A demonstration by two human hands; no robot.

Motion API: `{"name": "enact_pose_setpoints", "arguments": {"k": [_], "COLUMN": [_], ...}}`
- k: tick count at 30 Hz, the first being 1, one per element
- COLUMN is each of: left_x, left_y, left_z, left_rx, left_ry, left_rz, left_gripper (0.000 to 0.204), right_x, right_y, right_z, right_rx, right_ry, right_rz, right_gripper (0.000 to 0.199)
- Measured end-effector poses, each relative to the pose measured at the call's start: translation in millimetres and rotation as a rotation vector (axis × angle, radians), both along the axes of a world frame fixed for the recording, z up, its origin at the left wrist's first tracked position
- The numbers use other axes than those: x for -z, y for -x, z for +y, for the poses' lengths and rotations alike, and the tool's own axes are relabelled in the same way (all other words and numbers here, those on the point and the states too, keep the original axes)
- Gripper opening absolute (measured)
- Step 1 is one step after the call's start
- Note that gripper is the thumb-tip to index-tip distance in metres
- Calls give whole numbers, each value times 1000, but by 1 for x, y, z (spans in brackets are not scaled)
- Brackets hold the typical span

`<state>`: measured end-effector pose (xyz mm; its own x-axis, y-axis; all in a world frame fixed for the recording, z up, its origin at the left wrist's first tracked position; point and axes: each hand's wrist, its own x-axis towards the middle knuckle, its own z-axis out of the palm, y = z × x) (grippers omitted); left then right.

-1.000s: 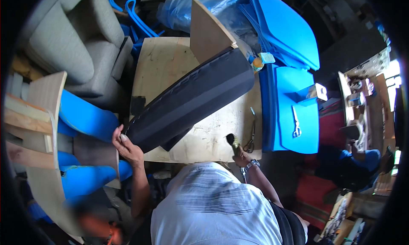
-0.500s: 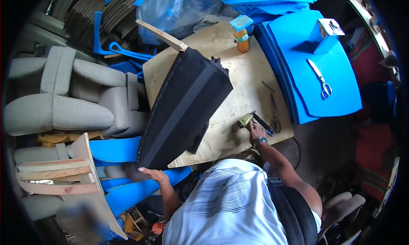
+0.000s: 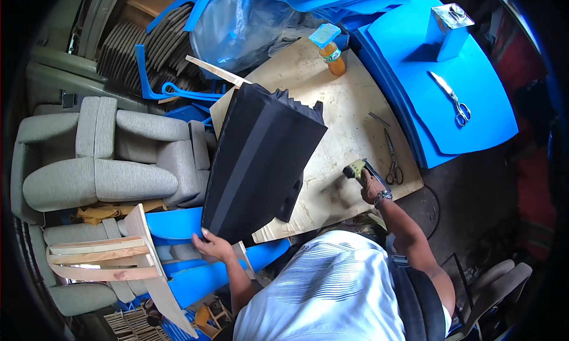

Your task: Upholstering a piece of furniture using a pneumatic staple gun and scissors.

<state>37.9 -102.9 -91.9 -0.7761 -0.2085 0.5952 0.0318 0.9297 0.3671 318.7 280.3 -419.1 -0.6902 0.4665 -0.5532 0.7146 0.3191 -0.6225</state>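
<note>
A black fabric-covered piece (image 3: pixel 261 151) lies slantwise over the left side of the pale wooden desk (image 3: pixel 349 116), its lower end jutting past the near left edge. A greyer band runs down its length, the upper end of the cloth is ruffled, and a wooden strip (image 3: pixel 216 71) projects from the upper left corner.

The left hand (image 3: pixel 214 246) is at the lower left corner, thumb and fingers against the cloth; whether it pinches the edge or only steadies it, I cannot tell. The right hand (image 3: pixel 373 189) is wrapped around a green-and-black tool that looks like a staple gun (image 3: pixel 355 168), held low near the desk's near right part, well apart from the cloth. Dark scissors (image 3: pixel 392 160) lie just beside it.

The piece probably handles as stiff and fairly bulky inside, with a soft skin that could crease or slide under the fingers. The firmest holds are likely the wooden strip and the straight left edge; the ruffled end looks loose and would likely give if pulled. With its lower end overhanging, it could tip, so a supporting palm beneath that corner seems sensible.
</note>
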Motion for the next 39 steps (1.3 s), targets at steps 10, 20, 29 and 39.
{"name": "enact_pose_setpoints", "arguments": {"k": [10, 20, 29, 39], "left_x": [-103, -71, -78, -65], "left_y": [86, 146, 178, 167], "left_z": [385, 490, 514, 507], "left_rx": [1572, 1106, 1399, 1579], "left_ry": [393, 1007, 1058, 867], "left_rz": [-340, -1179, -1658, -1613], "left_gripper": [50, 82, 49, 32], "right_x": [-169, -264, -328, -368], "right_y": [2, -32, -20, 46], "right_z": [62, 90, 132, 183], "right_rx": [282, 588, 572, 324], "right_ry": [324, 723, 843, 834], "right_rz": [255, 445, 646, 696], "right_gripper": [44, 35, 47, 53]}}
